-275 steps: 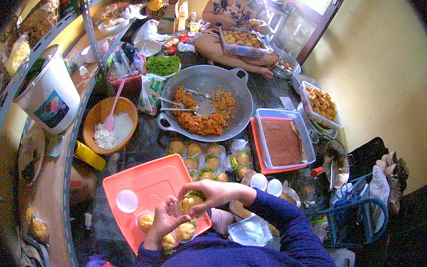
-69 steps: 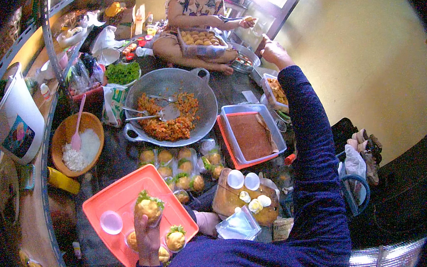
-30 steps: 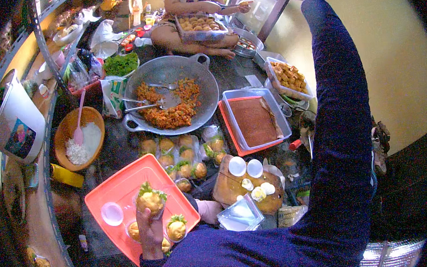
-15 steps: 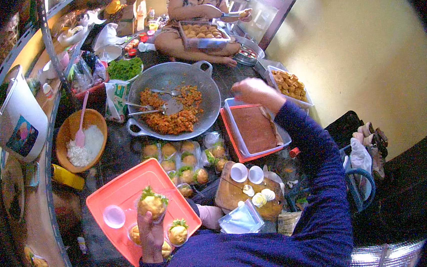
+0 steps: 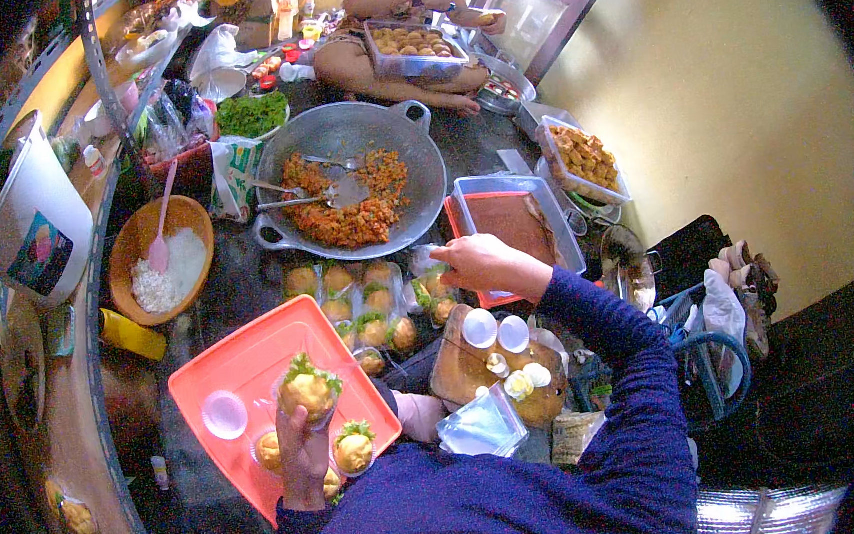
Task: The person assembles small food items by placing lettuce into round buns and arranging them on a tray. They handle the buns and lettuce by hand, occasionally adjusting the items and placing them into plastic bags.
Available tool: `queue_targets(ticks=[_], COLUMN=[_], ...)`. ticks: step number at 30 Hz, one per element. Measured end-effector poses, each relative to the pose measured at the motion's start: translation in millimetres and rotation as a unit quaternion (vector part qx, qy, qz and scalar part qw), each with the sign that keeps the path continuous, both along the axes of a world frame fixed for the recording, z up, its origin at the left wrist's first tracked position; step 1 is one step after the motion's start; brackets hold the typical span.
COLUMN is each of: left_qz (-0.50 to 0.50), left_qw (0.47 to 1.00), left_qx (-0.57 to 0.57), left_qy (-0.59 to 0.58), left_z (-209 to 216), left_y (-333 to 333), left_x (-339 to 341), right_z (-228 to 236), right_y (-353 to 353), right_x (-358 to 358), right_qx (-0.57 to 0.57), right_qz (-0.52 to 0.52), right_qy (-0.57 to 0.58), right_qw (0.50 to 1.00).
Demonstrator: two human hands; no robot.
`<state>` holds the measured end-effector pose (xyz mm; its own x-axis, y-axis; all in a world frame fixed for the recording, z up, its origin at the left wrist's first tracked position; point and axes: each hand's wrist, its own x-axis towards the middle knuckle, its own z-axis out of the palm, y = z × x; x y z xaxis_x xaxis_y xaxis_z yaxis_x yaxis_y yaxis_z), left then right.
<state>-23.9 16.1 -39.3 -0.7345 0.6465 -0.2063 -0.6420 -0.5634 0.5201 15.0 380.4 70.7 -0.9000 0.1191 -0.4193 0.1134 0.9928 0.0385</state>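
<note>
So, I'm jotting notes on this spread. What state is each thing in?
Left hand: holding a bun
Bun: lettuce showing
Right hand: outstretched, grip unclear
Orange tray: bearing buns
Pan: uncovered, partly filled
Bowl: uncovered, partly filled
Pink spatula: resting in the bowl
Blue tub: open, brown slab inside
Wall-side tub: open, heaped
Lap tub: open, loaded
Greens: heaped
Egg: cut

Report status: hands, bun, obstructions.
Left hand holding bun with lettuce, above coral lid. Right hand near packed buns, contact unclear. Nothing visibly blocking either hand.
</note>
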Motion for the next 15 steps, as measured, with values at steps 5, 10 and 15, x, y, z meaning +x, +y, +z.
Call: queue_targets(ticks=[5, 10, 15], left_qz=[0.009, 0.004, -0.010], left_qw=[1.000, 1.000, 0.999], left_qx=[0.004, 0.004, 0.005], left_qy=[-0.005, -0.004, 0.032], left_z=[3.0, 6.5, 2.7], left_y=[1.2, 0.6, -1.7], left_x=[-1.0, 0.0, -1.2], right_z=[-13.8, -17.6, -16.9], right_y=[-9.7, -12.1, -22.3], right_x=[2.6, -0.9, -2.0], right_qx=[-0.054, -0.046, -0.075], right_qz=[0.012, 0.013, 0.028], right_qy=[0.040, 0.008, 0.019], right_qw=[0.998, 0.999, 0.997])
